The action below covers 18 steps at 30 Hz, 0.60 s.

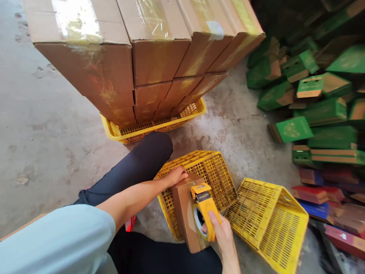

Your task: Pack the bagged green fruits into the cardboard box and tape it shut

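Observation:
A small brown cardboard box (184, 213) stands on an upturned yellow plastic crate (216, 173) in front of me. My left hand (176, 176) rests on the box's far top edge, fingers curled over it. My right hand (221, 232) is closed round the handle of a yellow tape dispenser (203, 207), whose head presses against the top near corner of the box.
A tall stack of taped brown cartons (137, 49) sits on a yellow crate (159, 125) ahead. Another yellow crate (268, 222) lies tipped at the right. Green (293, 129), red and blue flat boxes pile up along the right side. The floor is bare concrete.

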Available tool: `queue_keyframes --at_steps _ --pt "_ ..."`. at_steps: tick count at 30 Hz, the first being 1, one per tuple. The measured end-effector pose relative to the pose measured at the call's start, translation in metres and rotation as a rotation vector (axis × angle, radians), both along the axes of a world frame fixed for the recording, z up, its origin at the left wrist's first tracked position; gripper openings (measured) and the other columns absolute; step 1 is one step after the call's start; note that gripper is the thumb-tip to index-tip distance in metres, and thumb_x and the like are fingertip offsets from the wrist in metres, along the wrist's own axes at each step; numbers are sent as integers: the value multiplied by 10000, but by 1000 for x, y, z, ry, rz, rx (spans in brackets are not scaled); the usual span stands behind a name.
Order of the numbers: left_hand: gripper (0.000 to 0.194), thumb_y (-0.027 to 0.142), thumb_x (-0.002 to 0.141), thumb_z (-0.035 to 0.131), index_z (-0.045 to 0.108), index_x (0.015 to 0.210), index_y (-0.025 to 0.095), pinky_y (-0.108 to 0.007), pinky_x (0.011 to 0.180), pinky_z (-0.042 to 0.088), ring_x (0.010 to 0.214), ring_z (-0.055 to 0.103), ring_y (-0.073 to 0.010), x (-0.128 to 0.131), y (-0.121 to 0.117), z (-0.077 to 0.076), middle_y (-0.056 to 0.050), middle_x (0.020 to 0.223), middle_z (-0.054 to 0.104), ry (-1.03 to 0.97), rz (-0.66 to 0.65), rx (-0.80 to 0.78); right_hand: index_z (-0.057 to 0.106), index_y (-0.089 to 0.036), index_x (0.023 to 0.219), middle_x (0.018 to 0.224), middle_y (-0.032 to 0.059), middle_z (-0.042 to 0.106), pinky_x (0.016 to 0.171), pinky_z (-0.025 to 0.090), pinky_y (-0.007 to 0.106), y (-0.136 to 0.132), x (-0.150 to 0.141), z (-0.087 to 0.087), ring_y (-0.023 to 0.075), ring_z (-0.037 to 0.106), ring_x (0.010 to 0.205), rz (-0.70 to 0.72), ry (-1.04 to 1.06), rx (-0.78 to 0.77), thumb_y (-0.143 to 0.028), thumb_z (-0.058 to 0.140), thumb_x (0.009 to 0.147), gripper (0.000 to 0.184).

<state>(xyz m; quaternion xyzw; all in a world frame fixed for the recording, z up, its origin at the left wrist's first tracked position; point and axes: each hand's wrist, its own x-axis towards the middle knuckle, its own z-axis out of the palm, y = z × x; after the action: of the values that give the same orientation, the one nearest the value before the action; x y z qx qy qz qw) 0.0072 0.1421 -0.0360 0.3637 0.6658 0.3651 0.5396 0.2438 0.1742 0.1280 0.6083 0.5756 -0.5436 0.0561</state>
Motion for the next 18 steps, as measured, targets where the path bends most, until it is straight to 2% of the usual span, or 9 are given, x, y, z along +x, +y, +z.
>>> queue_keyframes --at_steps 2,4,8,10,13,15,18 --pt "211 292 943 589 738 1021 164 -404 1026 497 1104 666 -292 1 -2 -2 -108 1134 737 16 -13 14 669 -192 709 524 82 689 499 484 310 0 1 -1 225 631 483 0 4 1 -838 635 764 649" --pt "280 322 953 594 716 1149 164 -427 1096 465 1230 625 -315 1 -5 -4 -137 1285 690 25 -19 18 666 -192 710 523 81 688 503 486 312 -1 1 -1 225 631 484 -5 5 5 -839 633 768 650" --pt "636 394 952 624 476 1518 147 -498 1235 322 1498 393 -369 -3 -10 -4 -193 1583 460 54 0 7 669 -190 721 539 86 699 524 495 316 -1 2 -1 231 643 504 0 -10 12 -840 625 774 654" --pt "714 379 931 655 415 1565 154 -509 1246 305 1503 383 -377 -6 -11 1 -196 1597 436 79 12 34 673 -190 726 540 88 700 520 490 316 -2 1 0 233 642 505 0 -18 15 -850 622 767 663" --pt "586 298 920 644 533 1482 173 -486 1228 350 1435 482 -349 -5 -8 11 -164 1531 524 24 53 103 682 -187 740 534 90 699 506 482 317 -2 -3 3 235 636 495 -13 -20 13 -871 624 744 687" --pt "458 281 972 542 608 1410 164 -470 1206 392 1364 565 -313 1 -6 18 -146 1444 617 -75 102 108 680 -188 732 533 92 699 509 485 319 -3 -6 5 235 633 490 -23 -19 17 -882 626 729 697" --pt "490 330 1054 344 602 1436 163 -430 1169 452 1280 648 -250 11 -8 28 -110 1371 695 -205 122 94 669 -195 713 532 91 698 510 486 325 -4 -10 8 232 624 479 -33 -15 18 -890 633 713 696"
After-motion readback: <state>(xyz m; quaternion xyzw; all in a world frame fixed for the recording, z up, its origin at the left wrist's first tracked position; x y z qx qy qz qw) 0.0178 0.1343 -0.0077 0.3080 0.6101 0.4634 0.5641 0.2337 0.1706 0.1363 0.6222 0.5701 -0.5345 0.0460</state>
